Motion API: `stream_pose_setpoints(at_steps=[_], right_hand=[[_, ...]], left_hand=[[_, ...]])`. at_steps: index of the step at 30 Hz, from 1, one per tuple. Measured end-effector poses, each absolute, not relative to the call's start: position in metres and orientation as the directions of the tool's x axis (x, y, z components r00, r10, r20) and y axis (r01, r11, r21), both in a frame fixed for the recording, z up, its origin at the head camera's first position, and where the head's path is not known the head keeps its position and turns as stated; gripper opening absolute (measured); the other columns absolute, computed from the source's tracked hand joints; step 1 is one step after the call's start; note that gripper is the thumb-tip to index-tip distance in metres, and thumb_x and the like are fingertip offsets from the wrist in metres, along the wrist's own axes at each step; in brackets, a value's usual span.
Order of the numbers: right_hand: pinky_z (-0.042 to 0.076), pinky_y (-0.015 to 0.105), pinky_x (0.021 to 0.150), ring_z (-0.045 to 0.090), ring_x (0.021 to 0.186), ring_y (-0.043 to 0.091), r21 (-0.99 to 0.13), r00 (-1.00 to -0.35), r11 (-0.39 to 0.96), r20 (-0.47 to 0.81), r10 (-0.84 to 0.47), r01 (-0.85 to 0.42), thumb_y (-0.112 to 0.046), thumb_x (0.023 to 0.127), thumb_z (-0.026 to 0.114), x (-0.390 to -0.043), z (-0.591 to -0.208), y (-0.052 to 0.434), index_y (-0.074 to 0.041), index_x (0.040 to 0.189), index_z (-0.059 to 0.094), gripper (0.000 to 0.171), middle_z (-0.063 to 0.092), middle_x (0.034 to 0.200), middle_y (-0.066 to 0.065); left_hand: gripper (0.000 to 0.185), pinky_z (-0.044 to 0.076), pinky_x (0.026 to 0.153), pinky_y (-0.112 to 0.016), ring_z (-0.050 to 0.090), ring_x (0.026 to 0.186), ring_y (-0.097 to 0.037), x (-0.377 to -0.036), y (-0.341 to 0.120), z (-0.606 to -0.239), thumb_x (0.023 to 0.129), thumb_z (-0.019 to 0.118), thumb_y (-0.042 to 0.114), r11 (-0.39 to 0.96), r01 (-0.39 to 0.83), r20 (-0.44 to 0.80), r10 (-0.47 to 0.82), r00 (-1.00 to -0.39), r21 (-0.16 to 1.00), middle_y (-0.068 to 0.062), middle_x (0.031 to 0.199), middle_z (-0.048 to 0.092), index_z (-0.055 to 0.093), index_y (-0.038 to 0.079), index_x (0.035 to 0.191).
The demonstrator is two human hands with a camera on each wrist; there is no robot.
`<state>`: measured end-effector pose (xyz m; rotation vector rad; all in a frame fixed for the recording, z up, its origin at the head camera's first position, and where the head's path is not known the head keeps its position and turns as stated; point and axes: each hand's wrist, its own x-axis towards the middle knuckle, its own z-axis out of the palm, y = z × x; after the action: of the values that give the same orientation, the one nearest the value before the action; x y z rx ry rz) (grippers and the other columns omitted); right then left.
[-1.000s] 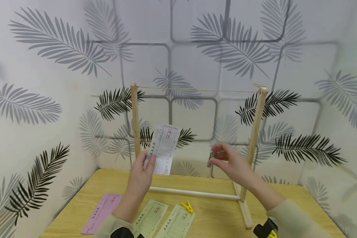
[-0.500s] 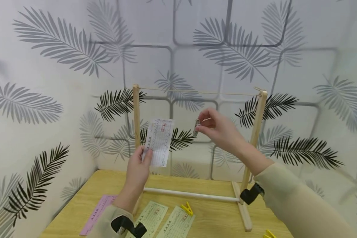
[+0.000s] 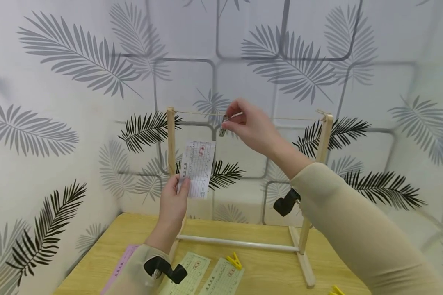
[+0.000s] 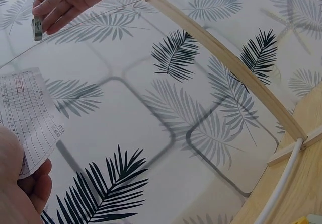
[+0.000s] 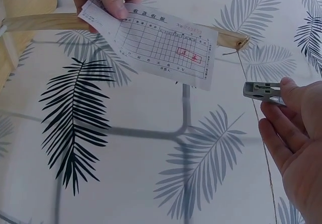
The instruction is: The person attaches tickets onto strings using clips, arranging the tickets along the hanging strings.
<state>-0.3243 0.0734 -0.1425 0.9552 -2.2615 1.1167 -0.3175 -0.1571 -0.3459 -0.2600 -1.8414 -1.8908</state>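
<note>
A: Step? 
B: Hanging, I'd judge — left hand pinches the slip by its lower corner, beside the left post. Right hand pinches a grey clip at the string.

A: Next? 
B: Slip's top edge needs to meet the string, clip open. Print — red stamp, unreadable.

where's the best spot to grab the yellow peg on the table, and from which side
Pinch the yellow peg by its splayed tail ends, coming from above. It lies flat on the table beside the green slips, so only its top is open. The tails spread apart, which probably gives two fingers a good purchase to squeeze them and open the jaws.
</note>
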Motion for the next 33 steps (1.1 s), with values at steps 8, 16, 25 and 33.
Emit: stream_pose_setpoints(at_steps=[8, 16, 25, 33], right_hand=[[0.053, 0.036, 0.087, 0.076, 0.111, 0.020, -0.501, -0.654, 0.444, 0.684, -0.324, -0.743, -0.008, 0.106, 0.076, -0.343, -0.124, 0.051, -0.008, 0.113, 0.056, 0.020, 0.067, 0.120, 0.007], [0.052, 0.033, 0.086, 0.076, 0.110, 0.017, -0.530, -0.649, 0.389, 0.694, -0.311, -0.753, -0.005, 0.107, 0.073, -0.354, -0.111, 0.029, -0.009, 0.111, 0.051, 0.022, 0.064, 0.122, 0.004], [0.055, 0.031, 0.086, 0.077, 0.106, 0.020, -0.539, -0.642, 0.369, 0.718, -0.268, -0.757, 0.000, 0.106, 0.072, -0.363, -0.104, 0.007, -0.009, 0.107, 0.048, 0.026, 0.065, 0.119, 0.005], [0.053, 0.031, 0.085, 0.076, 0.105, 0.024, -0.515, -0.639, 0.414, 0.726, -0.256, -0.751, 0.000, 0.106, 0.072, -0.371, -0.104, -0.005, -0.007, 0.105, 0.045, 0.028, 0.066, 0.119, 0.008]], left_hand=[[0.024, 0.054, 0.094, -0.030, 0.067, 0.121, -0.031, -0.325, -0.159, -0.341, 0.116, 0.057, 0.009, 0.007, 0.483, 0.471, -0.238, -0.849, 0.875, -0.022, 0.139, 0.071, 0.065, -0.005, 0.133], [0.028, 0.051, 0.107, -0.049, 0.064, 0.131, -0.034, -0.329, -0.164, -0.339, 0.117, 0.055, 0.009, -0.013, 0.484, 0.469, -0.226, -0.854, 0.875, -0.022, 0.144, 0.068, 0.063, -0.006, 0.139], [0.025, 0.050, 0.107, -0.050, 0.065, 0.127, -0.034, -0.333, -0.162, -0.333, 0.116, 0.057, 0.011, -0.008, 0.464, 0.446, -0.267, -0.854, 0.886, -0.020, 0.140, 0.070, 0.067, -0.004, 0.133], [0.026, 0.050, 0.107, -0.050, 0.065, 0.125, -0.033, -0.334, -0.163, -0.332, 0.116, 0.058, 0.013, -0.004, 0.453, 0.435, -0.272, -0.858, 0.891, -0.020, 0.137, 0.071, 0.067, -0.004, 0.132]])
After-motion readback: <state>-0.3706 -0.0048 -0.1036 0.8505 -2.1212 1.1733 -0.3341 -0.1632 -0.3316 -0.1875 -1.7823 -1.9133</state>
